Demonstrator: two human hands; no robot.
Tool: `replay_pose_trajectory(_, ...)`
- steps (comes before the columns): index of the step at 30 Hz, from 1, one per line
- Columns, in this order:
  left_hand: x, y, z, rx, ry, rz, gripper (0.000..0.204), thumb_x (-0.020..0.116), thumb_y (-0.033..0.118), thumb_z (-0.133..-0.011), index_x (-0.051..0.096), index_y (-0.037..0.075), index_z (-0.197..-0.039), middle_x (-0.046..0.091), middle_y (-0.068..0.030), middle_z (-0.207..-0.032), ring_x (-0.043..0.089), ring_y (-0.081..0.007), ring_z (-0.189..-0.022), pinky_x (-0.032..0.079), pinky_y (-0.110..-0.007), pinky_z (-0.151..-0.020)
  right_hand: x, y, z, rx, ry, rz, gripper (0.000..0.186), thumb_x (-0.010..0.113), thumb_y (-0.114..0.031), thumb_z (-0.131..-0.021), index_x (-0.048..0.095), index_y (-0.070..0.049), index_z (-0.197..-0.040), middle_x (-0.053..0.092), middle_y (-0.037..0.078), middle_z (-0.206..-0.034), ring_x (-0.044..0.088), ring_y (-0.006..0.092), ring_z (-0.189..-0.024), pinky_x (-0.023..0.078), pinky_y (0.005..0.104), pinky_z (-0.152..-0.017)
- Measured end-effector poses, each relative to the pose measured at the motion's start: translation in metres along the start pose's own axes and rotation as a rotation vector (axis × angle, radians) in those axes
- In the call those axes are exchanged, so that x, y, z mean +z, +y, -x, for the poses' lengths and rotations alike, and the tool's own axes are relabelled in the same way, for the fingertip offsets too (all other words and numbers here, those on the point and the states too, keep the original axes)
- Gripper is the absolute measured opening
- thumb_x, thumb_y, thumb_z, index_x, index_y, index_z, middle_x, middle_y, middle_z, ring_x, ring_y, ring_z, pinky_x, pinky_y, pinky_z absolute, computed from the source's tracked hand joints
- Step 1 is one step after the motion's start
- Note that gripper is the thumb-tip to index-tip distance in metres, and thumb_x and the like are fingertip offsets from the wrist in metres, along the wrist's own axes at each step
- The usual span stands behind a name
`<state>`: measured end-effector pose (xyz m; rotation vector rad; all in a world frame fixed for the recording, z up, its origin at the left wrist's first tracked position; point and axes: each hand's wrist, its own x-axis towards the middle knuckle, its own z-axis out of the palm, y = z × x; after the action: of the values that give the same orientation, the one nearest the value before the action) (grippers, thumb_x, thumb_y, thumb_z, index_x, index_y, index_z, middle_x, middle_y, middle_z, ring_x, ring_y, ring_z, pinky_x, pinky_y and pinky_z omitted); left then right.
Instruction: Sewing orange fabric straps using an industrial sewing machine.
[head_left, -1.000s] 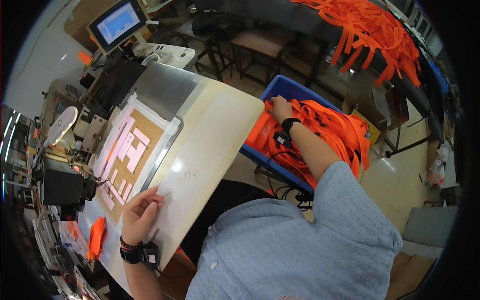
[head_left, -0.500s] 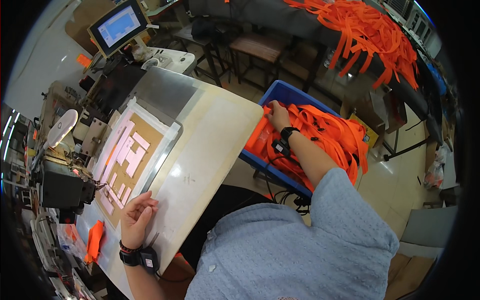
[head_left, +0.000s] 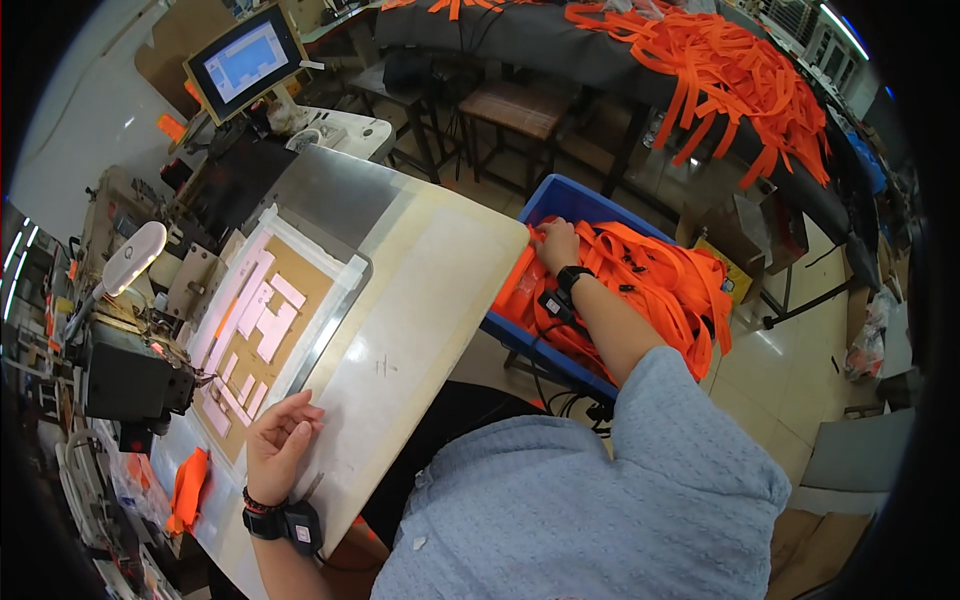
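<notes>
My right hand (head_left: 557, 243) is down in the blue bin (head_left: 556, 190), fingers curled onto the orange straps (head_left: 660, 290) heaped inside; its fingertips are partly hidden among them. My left hand (head_left: 280, 448) rests on the pale tabletop (head_left: 420, 310) with fingers loosely bent and apart, holding nothing. Just beyond it lies a cardboard template board (head_left: 300, 265) with pink strips (head_left: 272, 338), in a pale frame beside the sewing machine's head (head_left: 130, 370). An orange fabric piece (head_left: 188, 490) lies left of my left hand.
A screen (head_left: 243, 62) and a white lamp (head_left: 135, 255) stand at the left. Behind the bin are a wooden stool (head_left: 510, 105) and a dark table (head_left: 620, 75) with a heap of orange straps (head_left: 730, 80). Cardboard boxes (head_left: 720, 220) sit under it, and cables (head_left: 570, 405) hang below the bin.
The whole scene sits slightly lower in the picture than a second ago. My right hand stays in the bin among the straps, and my left hand remains on the tabletop with its fingers similarly bent.
</notes>
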<state>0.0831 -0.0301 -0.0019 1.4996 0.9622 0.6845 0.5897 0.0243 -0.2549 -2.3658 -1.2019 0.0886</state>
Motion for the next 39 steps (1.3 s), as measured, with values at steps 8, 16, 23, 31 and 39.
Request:
replay_pose_trajectory(8, -0.001, -0.001, 0.000, 0.010, -0.002, 0.000, 0.036, 0.061, 0.005, -0.095, 0.057, -0.004, -0.130, 0.067, -0.0109, -0.108, 0.062, -0.0141, -0.094, 0.050, -0.029, -0.089, -0.001, -0.006, 0.004, -0.045, 0.010, 0.043, 0.027, 0.077, -0.022, -0.079, 0.074, -0.012, -0.104, 0.061, 0.009, -0.109, 0.054, 0.0288, -0.108, 0.044, 0.0445, -0.091)
replay_pose_trajectory(16, 0.000, 0.000, 0.000, 0.012, -0.008, 0.025, 0.037, 0.062, 0.006, -0.095, 0.057, -0.004, -0.130, 0.067, -0.0106, -0.108, 0.063, -0.0140, -0.094, 0.051, -0.028, -0.089, 0.001, -0.005, 0.003, -0.006, 0.048, 0.028, 0.027, 0.077, -0.023, -0.079, 0.075, -0.012, -0.103, 0.062, 0.008, -0.108, 0.055, 0.0285, -0.107, 0.044, 0.0440, -0.091)
replay_pose_trajectory(23, 0.000, -0.001, 0.000, 0.021, -0.012, 0.024, 0.038, 0.062, 0.007, -0.095, 0.057, -0.004, -0.131, 0.067, -0.0103, -0.108, 0.063, -0.0138, -0.094, 0.051, -0.028, -0.089, 0.003, -0.004, 0.004, -0.042, 0.060, -0.004, 0.021, 0.078, -0.021, -0.077, 0.076, -0.011, -0.096, 0.064, 0.008, -0.103, 0.056, 0.0284, -0.104, 0.046, 0.0443, -0.088)
replay_pose_trajectory(31, -0.001, -0.002, 0.000, 0.023, -0.024, 0.038, 0.039, 0.062, 0.006, -0.094, 0.057, -0.004, -0.131, 0.067, -0.0100, -0.108, 0.063, -0.0140, -0.096, 0.051, -0.028, -0.089, 0.009, 0.000, -0.005, 0.071, -0.014, -0.082, 0.032, 0.078, -0.018, -0.078, 0.070, -0.010, -0.108, 0.065, 0.011, -0.110, 0.059, 0.0331, -0.108, 0.048, 0.0473, -0.092)
replay_pose_trajectory(39, -0.001, 0.000, 0.000, 0.016, -0.028, 0.033, 0.038, 0.061, 0.004, -0.094, 0.057, -0.004, -0.130, 0.068, -0.0103, -0.108, 0.064, -0.0133, -0.094, 0.051, -0.027, -0.089, 0.016, 0.003, -0.011, -0.014, -0.041, -0.149, 0.028, 0.076, -0.016, -0.079, 0.071, -0.008, -0.105, 0.065, 0.013, -0.105, 0.062, 0.0346, -0.102, 0.050, 0.0453, -0.089)
